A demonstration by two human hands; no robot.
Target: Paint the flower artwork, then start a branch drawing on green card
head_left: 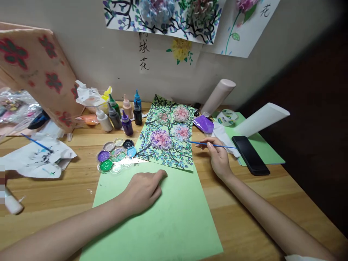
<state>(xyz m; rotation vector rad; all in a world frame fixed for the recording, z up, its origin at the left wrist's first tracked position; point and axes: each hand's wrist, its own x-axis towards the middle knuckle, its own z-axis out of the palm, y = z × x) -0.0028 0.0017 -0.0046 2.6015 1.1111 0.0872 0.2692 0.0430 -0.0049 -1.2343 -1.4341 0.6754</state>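
Observation:
My right hand (218,156) holds a thin blue paintbrush (223,145), its tip pointing left at the right edge of a painted sheet (168,136) covered with pink and purple flowers and dark branches. My left hand (144,190) rests knuckles up on a plain green sheet (165,221) in front of me, fingers curled, holding nothing. A round paint palette (116,156) with purple, green, blue and black wells lies just left of the painting, close to my left hand.
Several paint bottles (122,114) stand behind the palette. A black phone (250,155) lies on green paper at the right, beside a white roll (262,117) and a pink cylinder (219,96). Stained paper with another brush (36,156) lies at left. Paintings hang on the wall.

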